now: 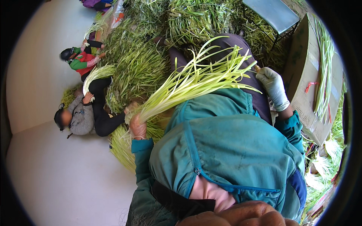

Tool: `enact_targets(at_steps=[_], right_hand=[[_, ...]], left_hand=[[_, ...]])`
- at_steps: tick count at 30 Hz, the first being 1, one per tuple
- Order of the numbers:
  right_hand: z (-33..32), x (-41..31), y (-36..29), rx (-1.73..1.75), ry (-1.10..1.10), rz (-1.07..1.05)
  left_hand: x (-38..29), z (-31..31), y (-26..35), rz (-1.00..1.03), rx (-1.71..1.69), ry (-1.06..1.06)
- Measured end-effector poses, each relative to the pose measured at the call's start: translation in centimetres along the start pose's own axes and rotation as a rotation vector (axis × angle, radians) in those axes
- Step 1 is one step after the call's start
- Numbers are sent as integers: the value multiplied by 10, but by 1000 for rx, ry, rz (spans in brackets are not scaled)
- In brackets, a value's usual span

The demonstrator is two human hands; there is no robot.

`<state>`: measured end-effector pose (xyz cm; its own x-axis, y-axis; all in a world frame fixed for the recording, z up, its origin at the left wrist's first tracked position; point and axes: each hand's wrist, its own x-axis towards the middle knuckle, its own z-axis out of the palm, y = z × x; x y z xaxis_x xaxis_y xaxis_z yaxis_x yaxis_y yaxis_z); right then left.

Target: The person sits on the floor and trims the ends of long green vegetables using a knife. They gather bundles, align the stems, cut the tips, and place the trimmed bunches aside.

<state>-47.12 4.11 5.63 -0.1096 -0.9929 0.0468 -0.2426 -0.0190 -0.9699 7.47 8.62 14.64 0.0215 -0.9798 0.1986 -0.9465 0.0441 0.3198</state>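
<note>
A large bunch of pale yellow-green leafy stalks [192,82], which look like blanched garlic greens, lies slantwise across my lap. My left hand [138,127], in a thin clear glove, grips its narrow stalk end. The leaves fan out to the right over my dark trousers [256,97]. My right hand [271,84], in a white glove, is beside the leaf tips with its fingers bent together. A small brownish tip shows at those fingers; whether they pinch a leaf is unclear. More cut greens [123,147] lie below my left hand.
Heaped green leaves [135,62] cover the floor ahead. A cardboard box [302,76], with a bundle of stalks [325,70] on top, stands at the right. Behind it is a metal-legged stool [273,15]. Co-workers [82,113] sit along the white wall [56,152] at left, with bunches in hand.
</note>
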Motion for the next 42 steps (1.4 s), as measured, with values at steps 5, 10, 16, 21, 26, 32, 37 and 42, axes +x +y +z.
enact_targets(at_steps=[5, 10, 16, 21, 26, 32, 37, 42], right_hand=[[-19, -9, 10, 464, -8, 455], [-25, -17, 4, 553, 17, 475], [-23, -19, 26, 523, -72, 482], [-8, -13, 22, 446, -72, 501], [-11, -8, 5, 82, -127, 380], [-8, -6, -6, -280, -140, 75], [-4, -11, -14, -402, -99, -29], [-2, -17, -21, -437, -67, -22]], left_hand=[[-8, -2, 4, -110, 71, -76], [-7, -19, -7, -591, -776, -496], [8, -43, 11, -908, -1478, -877], [16, -65, 46, -789, -1529, -812], [39, -86, 82, -515, -1515, -671], [52, -105, 95, -341, -1717, -615], [63, -122, 114, -240, -1701, -532], [79, -129, 115, -116, -1685, -579]])
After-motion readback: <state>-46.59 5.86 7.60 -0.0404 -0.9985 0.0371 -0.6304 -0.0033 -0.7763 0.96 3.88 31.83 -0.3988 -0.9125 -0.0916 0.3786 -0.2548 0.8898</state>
